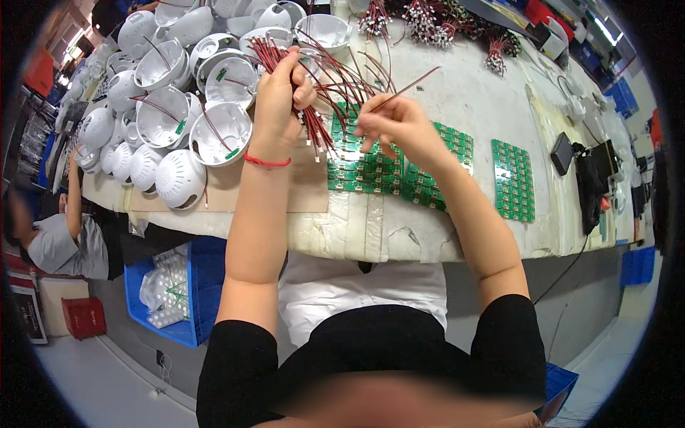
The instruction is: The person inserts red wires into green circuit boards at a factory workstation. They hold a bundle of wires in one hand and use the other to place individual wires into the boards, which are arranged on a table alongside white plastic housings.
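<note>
My left hand (pixel 277 103) is closed round a bundle of thin red and black wires (pixel 312 127) with small white connectors at their lower ends. Loose wires fan out from it to the right, toward my other hand. My right hand (pixel 405 127) pinches a single dark red wire (pixel 417 81), whose free end points up and to the right. Under and beside that hand lie green circuit board panels (pixel 364 171), and another green panel (pixel 514 182) rests farther right. The fingertips of the right hand partly hide where the wire is gripped.
White dome-shaped shells (pixel 182 177) are piled at the left, some with wires and small green boards inside. More wire bundles (pixel 428 21) lie at the far edge. A black device (pixel 562 153) sits at the right. Below stands a blue bin (pixel 207 292); a co-worker (pixel 68 242) is at far left.
</note>
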`<state>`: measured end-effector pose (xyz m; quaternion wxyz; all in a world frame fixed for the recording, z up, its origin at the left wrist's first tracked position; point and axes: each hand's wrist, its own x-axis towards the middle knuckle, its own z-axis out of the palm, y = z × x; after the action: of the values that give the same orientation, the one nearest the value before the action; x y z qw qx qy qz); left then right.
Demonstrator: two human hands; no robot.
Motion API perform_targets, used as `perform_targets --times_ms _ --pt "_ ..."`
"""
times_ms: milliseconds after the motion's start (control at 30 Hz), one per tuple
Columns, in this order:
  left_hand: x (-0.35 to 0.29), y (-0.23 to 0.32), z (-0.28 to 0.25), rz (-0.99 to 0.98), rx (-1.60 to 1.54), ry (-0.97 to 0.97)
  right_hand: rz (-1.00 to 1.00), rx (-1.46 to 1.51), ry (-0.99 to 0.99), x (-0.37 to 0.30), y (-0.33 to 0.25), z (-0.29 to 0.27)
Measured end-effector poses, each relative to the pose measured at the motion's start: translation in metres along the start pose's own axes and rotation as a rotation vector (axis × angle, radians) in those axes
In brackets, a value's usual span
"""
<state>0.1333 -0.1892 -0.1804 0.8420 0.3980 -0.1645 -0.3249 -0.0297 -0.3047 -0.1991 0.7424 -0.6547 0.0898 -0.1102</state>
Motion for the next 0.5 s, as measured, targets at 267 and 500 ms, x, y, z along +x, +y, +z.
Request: perform_targets --times_ms 267,500 --pt "-0.003 -0.002 0.002 -0.021 0.005 -0.068 -0.446 -0.904 0.057 0.014 0.038 0.014" --pt "-0.001 0.002 -0.002 0.033 0.016 -0.091 -0.460 -1.070 0.034 0.011 0.039 0.017"
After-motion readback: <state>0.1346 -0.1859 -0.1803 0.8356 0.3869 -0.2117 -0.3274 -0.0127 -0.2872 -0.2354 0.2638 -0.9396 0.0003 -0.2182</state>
